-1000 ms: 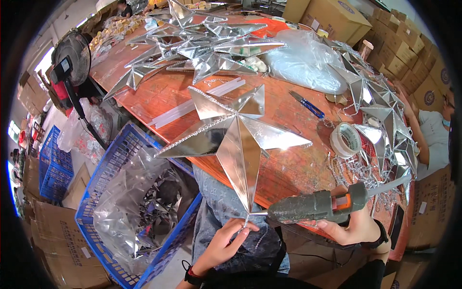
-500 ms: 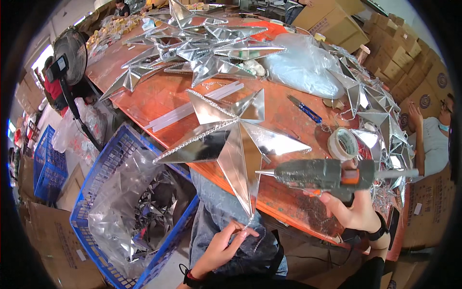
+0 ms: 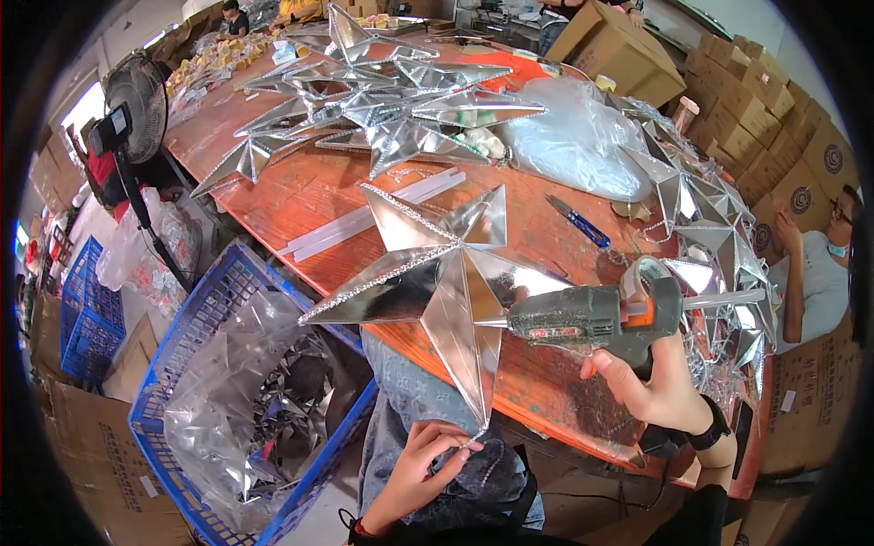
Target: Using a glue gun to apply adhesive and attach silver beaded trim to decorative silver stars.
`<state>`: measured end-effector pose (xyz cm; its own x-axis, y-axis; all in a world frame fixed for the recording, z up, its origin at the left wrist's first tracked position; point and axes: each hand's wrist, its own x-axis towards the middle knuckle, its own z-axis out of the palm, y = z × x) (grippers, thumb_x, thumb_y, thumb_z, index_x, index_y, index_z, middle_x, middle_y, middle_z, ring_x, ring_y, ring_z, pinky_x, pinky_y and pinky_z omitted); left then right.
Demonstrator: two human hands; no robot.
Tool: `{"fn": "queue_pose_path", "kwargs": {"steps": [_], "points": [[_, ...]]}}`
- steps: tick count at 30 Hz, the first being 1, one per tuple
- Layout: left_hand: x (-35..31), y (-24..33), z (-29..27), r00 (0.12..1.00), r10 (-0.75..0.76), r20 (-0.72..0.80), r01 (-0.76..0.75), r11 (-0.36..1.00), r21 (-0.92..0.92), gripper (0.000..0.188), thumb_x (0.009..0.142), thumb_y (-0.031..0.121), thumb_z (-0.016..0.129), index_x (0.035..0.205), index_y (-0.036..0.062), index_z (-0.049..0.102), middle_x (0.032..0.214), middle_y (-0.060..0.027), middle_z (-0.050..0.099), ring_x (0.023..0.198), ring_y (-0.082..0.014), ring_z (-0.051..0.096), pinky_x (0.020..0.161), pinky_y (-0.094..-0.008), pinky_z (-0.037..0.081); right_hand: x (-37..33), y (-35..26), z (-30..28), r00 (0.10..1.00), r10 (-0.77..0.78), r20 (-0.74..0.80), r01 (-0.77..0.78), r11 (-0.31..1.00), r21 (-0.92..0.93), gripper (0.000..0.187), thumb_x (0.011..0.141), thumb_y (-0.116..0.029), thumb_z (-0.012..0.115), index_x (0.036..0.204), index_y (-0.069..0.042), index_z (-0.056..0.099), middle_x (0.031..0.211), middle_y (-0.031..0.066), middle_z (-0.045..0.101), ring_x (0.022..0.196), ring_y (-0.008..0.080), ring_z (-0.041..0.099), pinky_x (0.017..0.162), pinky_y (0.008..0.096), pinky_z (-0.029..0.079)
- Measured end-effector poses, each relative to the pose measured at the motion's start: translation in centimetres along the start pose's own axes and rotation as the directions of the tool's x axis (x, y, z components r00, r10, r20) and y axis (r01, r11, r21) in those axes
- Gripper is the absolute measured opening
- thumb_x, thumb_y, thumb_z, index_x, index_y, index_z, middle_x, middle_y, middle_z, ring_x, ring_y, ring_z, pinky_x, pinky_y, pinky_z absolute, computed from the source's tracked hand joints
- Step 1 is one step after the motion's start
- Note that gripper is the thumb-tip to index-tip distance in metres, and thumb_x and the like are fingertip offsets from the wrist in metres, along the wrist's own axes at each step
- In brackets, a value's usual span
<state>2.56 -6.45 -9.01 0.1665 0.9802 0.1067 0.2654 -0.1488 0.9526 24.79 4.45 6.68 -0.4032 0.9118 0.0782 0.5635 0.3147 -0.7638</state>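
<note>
A large silver five-pointed star [image 3: 387, 298] lies at the table's near edge, its lowest point jutting over my lap. Shiny beaded trim [image 3: 414, 217] runs along some of its ridges. My left hand [image 3: 423, 466] is closed, pinching the strand of trim at the tip of that lowest point; a loose end dangles below the fingers. In my right hand [image 3: 657, 393] is a dark glue gun [image 3: 569, 317], gripped by its handle, with a translucent glue stick [image 3: 724, 298] projecting from its back. Its nozzle reaches the lowest arm of the star; whether it touches is unclear.
Finished-looking silver stars [image 3: 364, 109] pile up at the back, near a plastic bag [image 3: 574, 136]. A blue-handled cutter [image 3: 580, 223] and tape roll [image 3: 648, 278] lie on the right. A blue basket [image 3: 173, 350] stands beside my lap. One person [image 3: 815, 273] sits at right.
The glue gun has come left and its nozzle has shifted up the star's lowest arm. My left hand keeps its pinch at the tip. The whole view has shifted slightly.
</note>
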Motion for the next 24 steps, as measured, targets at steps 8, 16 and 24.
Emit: {"fn": "queue_pose_path", "kwargs": {"steps": [8, 16, 24], "points": [[-0.1, 0.4, -0.1, 0.999, 0.016, -0.037, -0.013, 0.996, 0.094, 0.011, 0.083, 0.011, 0.061, 0.092, 0.0099, 0.068, 0.095, -0.0025, 0.057, 0.093, -0.0217, 0.043, 0.089, -0.0316, 0.035, 0.1, 0.1, 0.1, 0.998, -0.05, -0.026, 0.05, 0.999, -0.015, 0.017, 0.081, -0.015, 0.065, 0.089, -0.002, 0.059, 0.07, 0.0069, 0.062, 0.062, 0.0173, 0.059, 0.058, 0.0294, 0.045], [0.1, -0.5, -0.3, 0.998, 0.066, -0.018, -0.066, 0.998, -0.003, 0.015, 0.083, 0.007, 0.059, 0.097, 0.0088, 0.066, 0.092, -0.0048, 0.059, 0.089, -0.021, 0.048, 0.085, -0.0303, 0.037, 2.3, -1.2, 0.6, 0.955, -0.24, -0.176, 0.197, 0.953, -0.232, 0.017, 0.08, -0.016, 0.068, 0.09, -0.003, 0.062, 0.066, 0.0063, 0.061, 0.057, 0.0171, 0.056, 0.055, 0.0285, 0.044], [-0.1, -0.1, -0.2, 0.997, -0.052, -0.052, 0.039, 0.974, -0.223, 0.011, 0.083, 0.003, 0.06, 0.094, 0.003, 0.06, 0.097, -0.0081, 0.062, 0.09, -0.02, 0.055, 0.086, -0.0307, 0.039, 4.5, -1.5, 0.9, 0.966, -0.219, -0.138, 0.181, 0.953, -0.244, 0.014, 0.083, -0.016, 0.064, 0.083, -0.002, 0.063, 0.063, 0.0095, 0.063, 0.053, 0.0192, 0.061, 0.05, 0.0291, 0.044]]}}
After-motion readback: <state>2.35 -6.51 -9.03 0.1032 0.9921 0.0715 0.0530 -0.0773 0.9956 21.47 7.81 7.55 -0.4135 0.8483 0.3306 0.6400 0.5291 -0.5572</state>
